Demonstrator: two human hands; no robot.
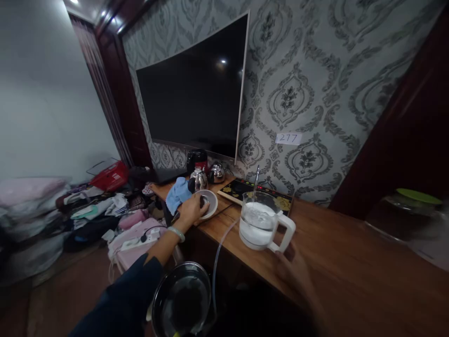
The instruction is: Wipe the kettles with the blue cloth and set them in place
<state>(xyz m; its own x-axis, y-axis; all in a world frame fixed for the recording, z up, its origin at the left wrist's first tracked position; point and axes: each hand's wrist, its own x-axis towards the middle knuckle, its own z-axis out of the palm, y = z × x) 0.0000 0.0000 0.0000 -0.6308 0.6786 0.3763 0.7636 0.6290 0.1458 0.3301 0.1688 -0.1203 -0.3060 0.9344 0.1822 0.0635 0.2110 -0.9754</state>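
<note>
My left hand (pixel 191 210) is closed at a round white-rimmed piece (pixel 212 206), a bowl or a lid, at the counter's front edge. Dark parts show by its fingers; what they belong to is unclear. A clear glass jug (pixel 257 225) with a white handle (pixel 288 231) stands upright under a thin metal spout (pixel 257 180); water fills much of it, its surface rippled. My right hand (pixel 296 269), blurred, reaches from below with fingers apart, by the bottom of the handle.
A black hob (pixel 238 187) with gold flowers and lit red marks lies behind the jug. Kettles (pixel 199 179) and a blue cloth (pixel 177 194) are to the left. A clear hose (pixel 215 262) hangs over the edge near a black-rimmed bin (pixel 182 299). A green-lidded jar (pixel 403 215) is right.
</note>
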